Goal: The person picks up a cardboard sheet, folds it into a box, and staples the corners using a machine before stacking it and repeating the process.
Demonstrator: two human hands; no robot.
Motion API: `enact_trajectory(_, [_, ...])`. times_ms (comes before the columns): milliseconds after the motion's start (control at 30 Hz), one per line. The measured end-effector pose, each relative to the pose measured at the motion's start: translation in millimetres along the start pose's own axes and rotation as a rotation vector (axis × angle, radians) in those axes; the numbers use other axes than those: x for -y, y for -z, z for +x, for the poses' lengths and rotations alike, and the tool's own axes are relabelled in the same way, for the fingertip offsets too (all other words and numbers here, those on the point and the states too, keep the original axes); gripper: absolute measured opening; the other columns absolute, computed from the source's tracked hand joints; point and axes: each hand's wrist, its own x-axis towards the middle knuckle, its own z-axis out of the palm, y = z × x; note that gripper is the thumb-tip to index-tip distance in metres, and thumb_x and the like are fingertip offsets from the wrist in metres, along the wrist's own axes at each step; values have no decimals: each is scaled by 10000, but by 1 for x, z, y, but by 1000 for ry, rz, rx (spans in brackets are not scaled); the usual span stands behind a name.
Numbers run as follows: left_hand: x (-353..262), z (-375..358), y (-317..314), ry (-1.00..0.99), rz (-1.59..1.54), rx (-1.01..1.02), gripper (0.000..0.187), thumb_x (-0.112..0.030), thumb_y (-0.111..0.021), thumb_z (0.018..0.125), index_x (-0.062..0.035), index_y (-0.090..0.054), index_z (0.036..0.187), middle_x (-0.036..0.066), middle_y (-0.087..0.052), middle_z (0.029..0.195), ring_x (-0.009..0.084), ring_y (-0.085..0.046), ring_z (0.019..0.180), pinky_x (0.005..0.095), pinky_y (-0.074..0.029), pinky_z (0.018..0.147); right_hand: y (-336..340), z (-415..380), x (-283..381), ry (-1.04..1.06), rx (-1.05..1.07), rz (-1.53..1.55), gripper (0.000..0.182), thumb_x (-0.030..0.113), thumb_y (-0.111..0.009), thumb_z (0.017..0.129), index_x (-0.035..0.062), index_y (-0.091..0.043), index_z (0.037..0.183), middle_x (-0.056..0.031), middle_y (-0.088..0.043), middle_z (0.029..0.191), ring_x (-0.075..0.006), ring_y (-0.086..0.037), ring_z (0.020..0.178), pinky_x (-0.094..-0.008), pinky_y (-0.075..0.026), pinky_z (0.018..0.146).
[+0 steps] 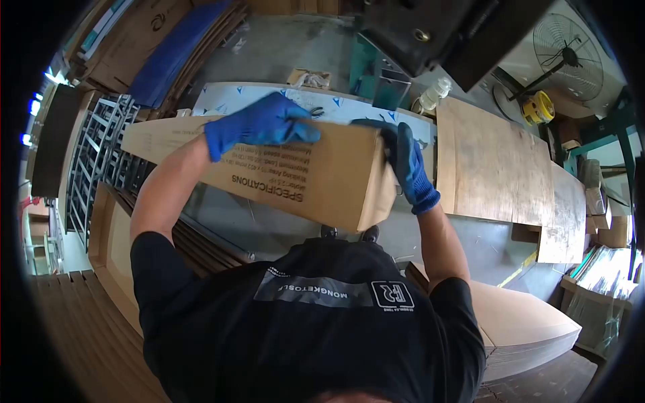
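Note:
A long brown cardboard box [269, 176] with printed specifications is held up in front of my body, slanting across the middle of the view. My left hand [262, 124], in a blue work glove, lies over its upper edge with the fingers curled onto the printed side. At the box's right end, my right hand [408, 161], also gloved in blue, grips around the end and upper corner. Some of the right fingers are hidden behind the cardboard. Folded end panels [377, 195] show below the right hand.
Behind the box is a table with a blue-marked white sheet [225, 94]. Wooden boards [497, 161] lie to the right, near a fan [568, 57]. Dark machinery [423, 33] hangs overhead. Flat cardboard stacks [517, 322] sit at lower right, and metal frames [101, 141] stand left.

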Motion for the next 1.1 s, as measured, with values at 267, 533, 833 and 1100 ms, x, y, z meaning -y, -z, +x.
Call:
enact_trajectory(267, [-30, 46, 60, -62, 139, -128, 376, -336, -649, 876, 34, -633, 811, 124, -571, 626, 135, -445, 561, 297, -421, 557, 21, 42, 54, 472, -348, -616, 321, 142, -469, 952, 7, -486, 1242, -8, -526, 791, -127, -498, 760, -304, -405, 631])
enact_trajectory(533, [52, 92, 110, -293, -34, -437, 339, -326, -639, 882, -62, -676, 1091, 44, -685, 826, 116, -620, 813, 273, -486, 785, 61, 125, 48, 355, -337, -328, 338, 166, -466, 952, 19, -483, 1256, -30, -521, 882, -148, -488, 841, -320, -388, 707])
enact_trajectory(833, [67, 17, 139, 496, 211, -648, 510, -543, -689, 763, -48, -714, 884, 42, -647, 786, 156, -589, 728, 315, -465, 736, 62, 140, 37, 325, -306, -281, 357, 193, -463, 953, 33, -480, 1271, -56, -516, 985, -171, -476, 932, -338, -368, 793])
enact_trajectory(1100, [35, -6, 145, 194, 262, -647, 305, -326, -703, 820, -22, -702, 844, 41, -628, 712, 105, -530, 631, 284, -439, 611, 54, 127, 27, 289, -245, -252, 374, 217, -461, 953, 45, -477, 1285, -78, -512, 1076, -192, -465, 1014, -354, -351, 869])
